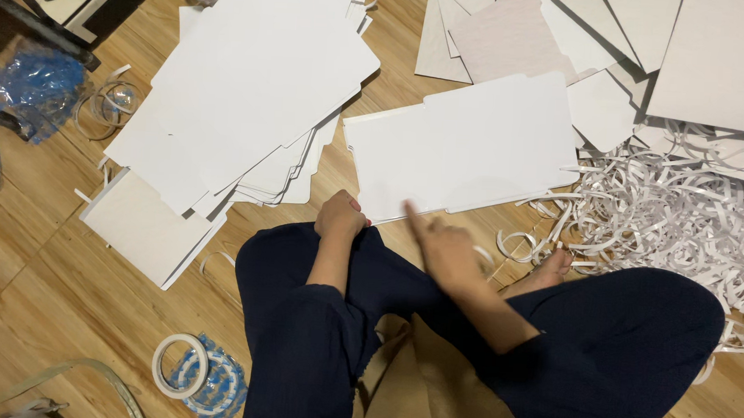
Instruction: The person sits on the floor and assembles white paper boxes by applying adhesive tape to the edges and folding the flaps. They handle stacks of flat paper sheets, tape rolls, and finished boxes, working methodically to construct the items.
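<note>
I sit cross-legged on a wooden floor in dark trousers. A white die-cut cardboard sheet lies flat in front of my knees. My left hand rests closed at the sheet's near-left corner, holding its edge down. My right hand hovers over the near edge with the forefinger stretched out, its tip touching the sheet's lower border. Whether the fingers pinch anything there is blurred.
A fanned stack of white sheets lies to the left and more sheets at the back right. A heap of curled white paper strips covers the right. Tape rolls sit near my left knee, blue plastic wrap at far left.
</note>
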